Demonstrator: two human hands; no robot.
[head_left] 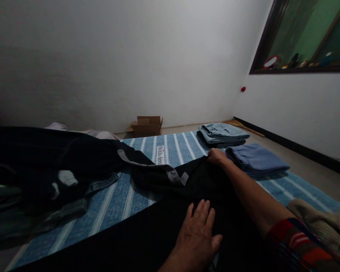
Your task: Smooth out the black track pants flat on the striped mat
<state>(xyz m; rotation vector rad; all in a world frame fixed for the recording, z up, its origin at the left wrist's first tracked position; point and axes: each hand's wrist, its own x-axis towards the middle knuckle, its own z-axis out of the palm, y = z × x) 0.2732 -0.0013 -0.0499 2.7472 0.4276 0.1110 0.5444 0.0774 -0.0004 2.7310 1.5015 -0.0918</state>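
Observation:
A pair of black trousers [158, 223] lies spread over the blue-and-white striped bed cover [110, 204], its grey inner waistband [174, 175] turned outward at the far end. My left hand [197, 234] rests flat on the dark cloth, fingers stretched out. Further away, my right hand [217, 155] has its fingers closed on the far right edge of the trousers. Beside that hand is a folded blue garment [257, 158]. The near part of the trousers is very dark, so its outline is hard to make out.
Folded light-blue jeans [223, 133] lie stacked on another garment at the back right. A heap of dark clothes [45, 158] covers the left side. Beige knitwear [323, 219] sits at the right. Beyond the bed, a cardboard box [147, 126] stands by the wall.

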